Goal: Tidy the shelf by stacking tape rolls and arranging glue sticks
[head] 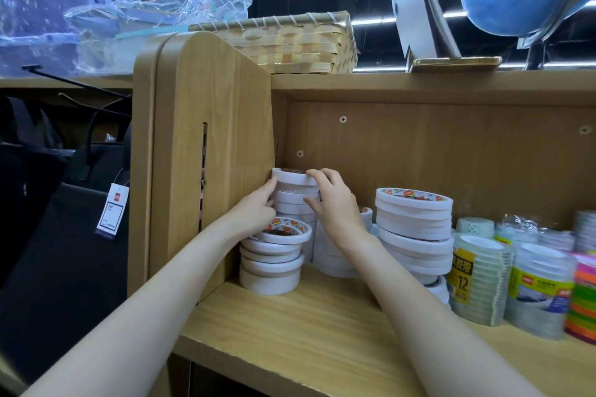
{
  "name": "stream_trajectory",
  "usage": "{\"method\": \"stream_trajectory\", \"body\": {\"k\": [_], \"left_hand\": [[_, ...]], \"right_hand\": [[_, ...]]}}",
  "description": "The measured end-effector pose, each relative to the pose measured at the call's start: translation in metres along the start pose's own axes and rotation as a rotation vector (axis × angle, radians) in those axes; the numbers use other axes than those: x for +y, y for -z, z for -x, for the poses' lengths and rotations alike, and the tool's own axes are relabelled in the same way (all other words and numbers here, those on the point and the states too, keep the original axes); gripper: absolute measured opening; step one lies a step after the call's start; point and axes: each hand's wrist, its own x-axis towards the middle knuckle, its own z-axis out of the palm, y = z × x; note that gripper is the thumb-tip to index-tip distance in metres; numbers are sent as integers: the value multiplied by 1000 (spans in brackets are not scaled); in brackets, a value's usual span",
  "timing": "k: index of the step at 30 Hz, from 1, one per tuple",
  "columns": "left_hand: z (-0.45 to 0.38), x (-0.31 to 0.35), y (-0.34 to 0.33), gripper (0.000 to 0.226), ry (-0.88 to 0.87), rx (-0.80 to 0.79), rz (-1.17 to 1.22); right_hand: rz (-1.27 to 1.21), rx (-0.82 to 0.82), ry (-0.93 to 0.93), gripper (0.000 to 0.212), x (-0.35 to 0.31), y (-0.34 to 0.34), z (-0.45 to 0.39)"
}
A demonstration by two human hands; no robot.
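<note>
Tall stack of white tape rolls (295, 195) in shelf (300, 329) corner, at ten o'clock. Left hand (254, 209) at stack's nine o'clock, fingers curled against rolls; right hand (332, 203) at three o'clock, fingers and thumb gripping upper rolls. Shorter stack (271, 263) just in front; third stack (414, 229) at three o'clock.

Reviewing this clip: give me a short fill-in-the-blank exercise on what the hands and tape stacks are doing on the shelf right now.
1. Both hands hold the tall stack of white tape rolls in the shelf's back ____ corner.
2. The left hand and right hand touch the stack from ____ sides.
3. The shorter stack in front has a ____ printed label on top.

Missing words: left; opposite; red
</note>
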Motion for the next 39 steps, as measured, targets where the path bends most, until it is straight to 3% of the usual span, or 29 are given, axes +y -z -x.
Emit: {"method": "stream_trajectory", "body": {"k": [5,11,13,16,20,28,31,35,39], "left_hand": [[-3,-2,1,76,22,-17,-53],[-6,-2,3,75,45,-14,-76],[-5,-3,2,69,44,-2,-26],[-1,2,2,51,33,40,-10],[1,5,2,33,26,77,-19],[-7,4,2,39,70,0,-40],[-17,-8,1,54,63,-14,-2],[-5,6,6,47,65,-26,-6],[-4,11,8,69,-10,-1,-76]], "right_hand": [[-184,153,-130,26,-7,-1,-8],[-160,179,-173,20,-3,-1,-14],[-126,81,-122,28,0,4,-12],[7,-98,-85,55,4,8,-3],[199,-81,-64,64,0,2,5],[162,-30,-103,74,-4,-2,0],[158,-45,-108,61,-5,5,-1],[14,-50,-224,52,3,9,-7],[52,13,-238,40,5,4,-8]]}}
